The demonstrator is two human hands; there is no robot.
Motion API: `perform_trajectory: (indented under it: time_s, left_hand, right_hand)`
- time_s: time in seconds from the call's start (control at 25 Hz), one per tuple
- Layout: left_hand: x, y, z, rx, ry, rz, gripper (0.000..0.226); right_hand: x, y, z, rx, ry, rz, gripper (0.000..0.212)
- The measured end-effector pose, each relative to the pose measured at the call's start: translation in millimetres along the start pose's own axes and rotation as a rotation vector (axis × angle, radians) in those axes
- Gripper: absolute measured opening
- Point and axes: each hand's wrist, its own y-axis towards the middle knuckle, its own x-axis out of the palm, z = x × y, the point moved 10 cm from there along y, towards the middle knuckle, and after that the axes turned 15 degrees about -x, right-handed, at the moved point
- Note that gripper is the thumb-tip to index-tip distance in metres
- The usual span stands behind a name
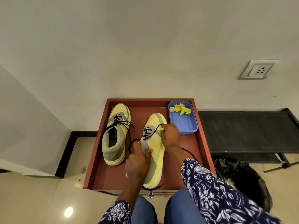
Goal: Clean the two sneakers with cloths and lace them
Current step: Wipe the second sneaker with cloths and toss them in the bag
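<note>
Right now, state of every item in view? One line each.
Left sneaker: flat in tray, laced, ends loose.
Right sneaker: tilted, partly laced.
Left hand: grips right sneaker's collar.
Right hand: pinches black lace.
Yellow cloth: crumpled in blue container.
Red tray: on floor.

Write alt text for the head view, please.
Both hands lace a yellow sneaker on a red tray: left hand grips it, right hand pulls the lace. A second sneaker sits left.
</note>
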Motion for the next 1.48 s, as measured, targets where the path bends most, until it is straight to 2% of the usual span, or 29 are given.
perform_trajectory:
  time_s: [0.2,0.32,0.52,0.64,0.76,0.8,0.92,1.16,1.32,1.48]
  left_hand:
    - [-1,-3,4,0.009,0.004,0.005,0.049]
    - [0,-5,4,-0.012,0.002,-0.008,0.045]
    - [-7,4,-5,-0.020,-0.063,-0.012,0.038]
    - [-7,7,-9,-0.007,-0.091,-0.028,0.038]
    - [-5,6,-6,0.013,-0.071,-0.031,0.042]
    - [-4,6,-4,0.018,-0.062,-0.034,0.043]
    - [-1,1,2,0.026,-0.032,-0.034,0.043]
    - [-1,-2,2,-0.006,-0.014,-0.031,0.044]
    - [-3,1,1,0.008,-0.011,-0.028,0.043]
    - [0,0,2,0.001,0.004,-0.027,0.044]
  right_hand:
    - [3,-36,-26,-0.098,0.063,0.018,0.042]
    - [12,-61,-38,-0.107,0.132,0.004,0.053]
    - [20,-72,-57,-0.243,0.129,-0.025,0.040]
    - [17,-66,-68,-0.419,-0.009,0.024,0.027]
    - [16,-51,-64,-0.481,-0.146,-0.020,0.017]
    - [17,-44,-60,-0.462,-0.179,-0.063,0.011]
    - [19,-24,-42,-0.400,-0.219,-0.128,0.019]
    - [-2,-8,-4,-0.078,-0.026,-0.014,0.029]
    - [-4,-18,-14,-0.111,0.034,0.011,0.045]
    - [3,-36,-14,-0.059,0.063,-0.020,0.043]
